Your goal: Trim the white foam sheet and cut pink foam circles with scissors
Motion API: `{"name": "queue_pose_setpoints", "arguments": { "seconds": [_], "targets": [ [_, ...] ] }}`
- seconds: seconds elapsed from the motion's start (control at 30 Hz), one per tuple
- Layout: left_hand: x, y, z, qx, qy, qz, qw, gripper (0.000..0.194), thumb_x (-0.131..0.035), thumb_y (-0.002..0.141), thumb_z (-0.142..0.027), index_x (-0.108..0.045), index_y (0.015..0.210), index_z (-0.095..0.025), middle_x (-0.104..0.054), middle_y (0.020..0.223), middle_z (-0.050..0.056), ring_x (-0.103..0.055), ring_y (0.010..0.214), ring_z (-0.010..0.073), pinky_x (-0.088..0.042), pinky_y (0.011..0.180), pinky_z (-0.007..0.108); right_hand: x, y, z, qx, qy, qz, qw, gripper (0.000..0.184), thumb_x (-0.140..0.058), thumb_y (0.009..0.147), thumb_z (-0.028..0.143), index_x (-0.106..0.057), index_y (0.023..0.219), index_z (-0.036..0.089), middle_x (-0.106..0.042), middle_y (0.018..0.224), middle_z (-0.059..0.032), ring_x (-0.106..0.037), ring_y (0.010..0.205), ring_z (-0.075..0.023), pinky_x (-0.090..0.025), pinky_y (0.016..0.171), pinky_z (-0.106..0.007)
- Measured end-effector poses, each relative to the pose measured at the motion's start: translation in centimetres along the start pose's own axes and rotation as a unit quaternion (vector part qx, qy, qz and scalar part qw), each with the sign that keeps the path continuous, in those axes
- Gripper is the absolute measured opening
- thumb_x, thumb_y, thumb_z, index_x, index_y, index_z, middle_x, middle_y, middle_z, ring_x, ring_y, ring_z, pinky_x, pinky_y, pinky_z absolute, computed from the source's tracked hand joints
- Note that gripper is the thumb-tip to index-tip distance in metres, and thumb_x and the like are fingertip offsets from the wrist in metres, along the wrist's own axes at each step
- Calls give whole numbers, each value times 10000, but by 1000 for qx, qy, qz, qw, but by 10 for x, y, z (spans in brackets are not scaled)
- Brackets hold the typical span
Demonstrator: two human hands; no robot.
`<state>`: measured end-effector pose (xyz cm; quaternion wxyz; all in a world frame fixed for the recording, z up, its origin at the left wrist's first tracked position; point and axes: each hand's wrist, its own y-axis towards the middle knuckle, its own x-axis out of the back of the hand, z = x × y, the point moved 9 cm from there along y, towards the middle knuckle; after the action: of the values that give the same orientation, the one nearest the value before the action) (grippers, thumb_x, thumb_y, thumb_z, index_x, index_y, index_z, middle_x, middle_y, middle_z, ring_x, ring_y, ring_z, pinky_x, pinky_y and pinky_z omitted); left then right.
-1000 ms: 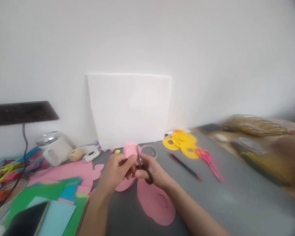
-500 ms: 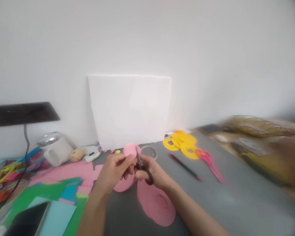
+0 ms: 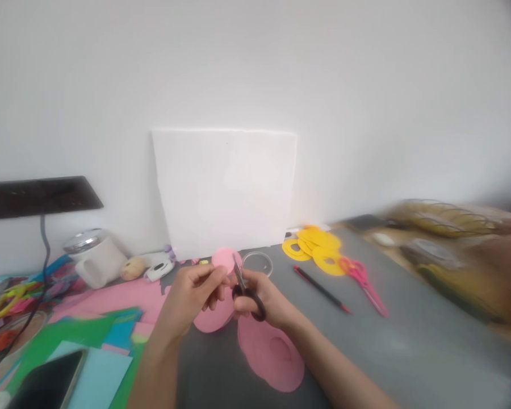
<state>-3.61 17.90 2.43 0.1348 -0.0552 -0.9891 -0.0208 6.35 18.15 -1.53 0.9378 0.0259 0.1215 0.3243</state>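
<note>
My left hand (image 3: 199, 289) pinches a round pink paper piece (image 3: 223, 258) by its lower edge, between thumb and fingertips. Black-handled scissors (image 3: 251, 298) are gripped in my right hand (image 3: 264, 298), blades pointing up beside the paper's right edge. Whether the blades touch the paper I cannot tell. Below my hands lies another pink paper circle (image 3: 213, 321), partly hidden by the fingers. A stack of pink paper circles (image 3: 276, 363) rests on the grey table, near my right forearm. Just behind my right hand is a clear round ring-like object (image 3: 258, 262).
Yellow paper rings (image 3: 330, 261) lie right of the middle, near pink scissors (image 3: 364, 284) and a black pencil (image 3: 321, 288). A white board (image 3: 225, 193) leans on the wall. To the left are a white mug (image 3: 100, 264), coloured paper sheets (image 3: 97, 369) and a phone (image 3: 49, 380).
My left hand has shifted slightly left with the pink paper piece, opening a small gap from my right hand. The scissors have stayed nearly in place.
</note>
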Motion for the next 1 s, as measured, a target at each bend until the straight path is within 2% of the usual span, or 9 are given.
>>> {"name": "queue_pose_setpoints", "arguments": {
  "seconds": [0.1,0.27,0.5,0.7,0.83,1.0],
  "targets": [
    [1,-1,-2,-3,2,0,1000,381,-570,826,-459,-599,586,-164,-556,523,-30,-449,429,66,-336,429,197,0,0,0,0,4,-5,1000,514,-782,587,517,-560,858,140,-489,536,65,-401,444,-59,-349,448,-206],
    [-6,0,-2,-10,16,31,999,327,-622,791,-423,-562,600,-165,-594,574,-31,-474,422,62,-329,415,192,-1,2,-2,6,22,-3,1000,504,-797,568,534,-552,793,155,-474,536,78,-436,460,-62,-403,486,-213],
    [-9,3,1,-8,37,-5,999,415,-532,832,-480,-574,582,-152,-589,513,-8,-468,399,71,-327,411,201,-4,1,-7,4,32,15,999,474,-827,588,456,-541,811,152,-557,667,24,-491,539,-89,-424,549,-239],
    [-14,2,0,5,38,35,999,384,-556,819,-445,-566,568,-155,-579,474,-15,-461,396,72,-328,413,198,-9,1,5,55,72,47,995,481,-830,610,447,-550,887,170,-542,741,19,-528,674,-128,-408,679,-275],
    [-13,3,0,8,27,32,999,381,-563,816,-445,-574,571,-153,-576,471,-17,-456,395,70,-315,403,195,-7,2,1,42,59,34,997,478,-806,633,479,-554,893,168,-541,747,10,-500,654,-118,-400,648,-263],
    [-9,2,0,9,38,16,999,419,-567,816,-460,-574,534,-149,-567,479,-14,-461,405,68,-318,408,196,-5,2,-2,26,52,25,998,506,-821,586,502,-565,853,158,-537,706,21,-455,585,-89,-397,574,-235]
  ]
}}
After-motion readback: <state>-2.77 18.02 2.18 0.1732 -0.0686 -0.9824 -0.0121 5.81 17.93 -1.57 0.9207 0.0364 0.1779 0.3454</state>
